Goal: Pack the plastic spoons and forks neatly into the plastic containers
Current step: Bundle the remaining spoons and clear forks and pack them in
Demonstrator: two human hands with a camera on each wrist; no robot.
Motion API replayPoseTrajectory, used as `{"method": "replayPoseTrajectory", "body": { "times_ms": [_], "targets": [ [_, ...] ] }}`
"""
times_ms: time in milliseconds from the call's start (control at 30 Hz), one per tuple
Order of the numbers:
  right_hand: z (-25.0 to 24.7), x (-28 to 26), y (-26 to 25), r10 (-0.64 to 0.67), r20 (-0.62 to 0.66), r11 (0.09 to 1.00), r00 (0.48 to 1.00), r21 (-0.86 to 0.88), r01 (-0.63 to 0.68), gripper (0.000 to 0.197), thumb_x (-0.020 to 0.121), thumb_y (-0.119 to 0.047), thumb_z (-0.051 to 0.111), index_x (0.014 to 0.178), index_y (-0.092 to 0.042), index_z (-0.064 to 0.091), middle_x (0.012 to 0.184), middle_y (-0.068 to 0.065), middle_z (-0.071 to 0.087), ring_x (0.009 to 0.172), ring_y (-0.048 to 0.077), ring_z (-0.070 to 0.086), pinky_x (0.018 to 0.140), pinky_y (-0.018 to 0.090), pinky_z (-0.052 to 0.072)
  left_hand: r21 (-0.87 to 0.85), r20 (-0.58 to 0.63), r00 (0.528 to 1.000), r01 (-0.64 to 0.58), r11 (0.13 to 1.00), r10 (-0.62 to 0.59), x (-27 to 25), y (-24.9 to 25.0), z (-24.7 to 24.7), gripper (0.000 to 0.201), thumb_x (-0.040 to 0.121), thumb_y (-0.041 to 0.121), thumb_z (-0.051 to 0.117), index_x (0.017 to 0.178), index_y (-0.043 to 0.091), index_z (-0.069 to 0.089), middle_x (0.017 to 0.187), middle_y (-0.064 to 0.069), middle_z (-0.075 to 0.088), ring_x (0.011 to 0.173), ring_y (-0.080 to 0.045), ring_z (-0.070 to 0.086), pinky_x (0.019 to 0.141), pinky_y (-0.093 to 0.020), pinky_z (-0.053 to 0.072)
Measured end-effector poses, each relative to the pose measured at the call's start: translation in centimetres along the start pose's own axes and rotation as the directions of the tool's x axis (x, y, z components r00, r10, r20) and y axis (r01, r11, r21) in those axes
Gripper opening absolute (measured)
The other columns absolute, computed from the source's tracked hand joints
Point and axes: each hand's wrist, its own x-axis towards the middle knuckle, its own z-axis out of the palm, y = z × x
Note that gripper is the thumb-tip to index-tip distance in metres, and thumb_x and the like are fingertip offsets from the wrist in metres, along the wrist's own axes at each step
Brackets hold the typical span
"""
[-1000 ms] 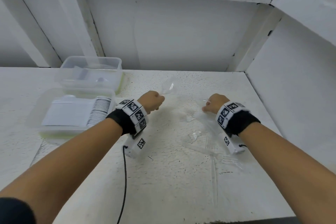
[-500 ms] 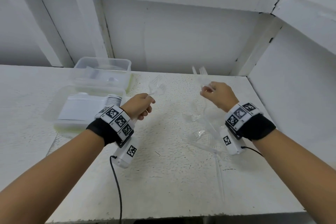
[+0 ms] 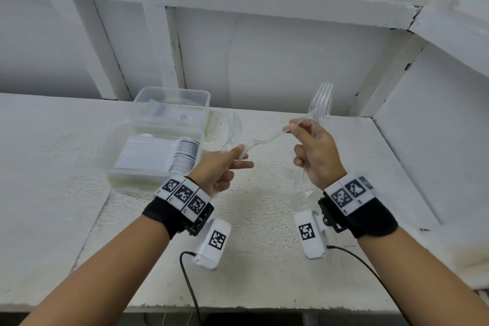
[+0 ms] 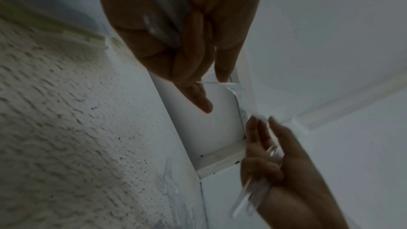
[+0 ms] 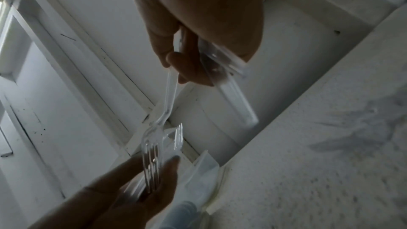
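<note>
Both hands are raised above the white table [image 3: 251,267]. My left hand [image 3: 238,156] grips a small bunch of clear plastic forks [image 3: 234,127], tines up. My right hand [image 3: 293,130] holds another bunch of clear forks [image 3: 320,100] in its palm and pinches the handle of a single fork [image 3: 264,140]. That fork reaches across, and in the right wrist view its tines [image 5: 152,159] lie against my left hand's fingers [image 5: 169,166]. Two clear containers stand at the left: the near one [image 3: 124,174] holds a neat row of stacked cutlery, the far one [image 3: 203,98] a few pieces.
White walls and beams close off the back and the right side of the table. A black cable [image 3: 189,283] runs from the left wrist camera over the table's front edge [image 3: 238,308]. The right wrist cable [image 3: 360,257] trails to the right.
Both hands have lifted off the table with forks in them and come closer together. The right hand now holds one fork out across to the left hand.
</note>
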Motion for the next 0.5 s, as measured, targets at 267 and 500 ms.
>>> {"method": "replayPoseTrajectory", "body": {
  "times_ms": [267, 500],
  "targets": [
    [0.1, -1.8, 2.9, -0.149, -0.243, 0.861, 0.959, -0.509, 0.005, 0.05, 0.09, -0.028, 0.059, 0.135, -0.014, 0.042, 0.102, 0.002, 0.059, 0.091, 0.015, 0.06, 0.072, 0.026, 0.051, 0.01, -0.088, 0.993, -0.073, 0.997, 0.074, -1.1, 0.0, -2.1, 0.016, 0.09, 0.015, 0.06, 0.077, 0.009, 0.053, 0.07, -0.003, 0.056, 0.034, -0.003, 0.025, 0.032, -0.013, 0.017],
    [1.7, -3.8, 3.5, -0.214, 0.293, 0.372, 0.932, -0.858, 0.355, 0.046, 0.089, -0.03, 0.06, 0.133, -0.021, 0.05, 0.122, 0.002, 0.052, 0.105, 0.016, 0.055, 0.078, 0.021, 0.037, 0.183, -0.025, 0.992, -0.117, 0.976, 0.124, -2.1, -0.4, -1.9, 0.016, 0.089, 0.013, 0.06, 0.074, 0.007, 0.057, 0.068, -0.005, 0.06, 0.034, -0.004, 0.026, 0.034, -0.014, 0.018]
  ]
}}
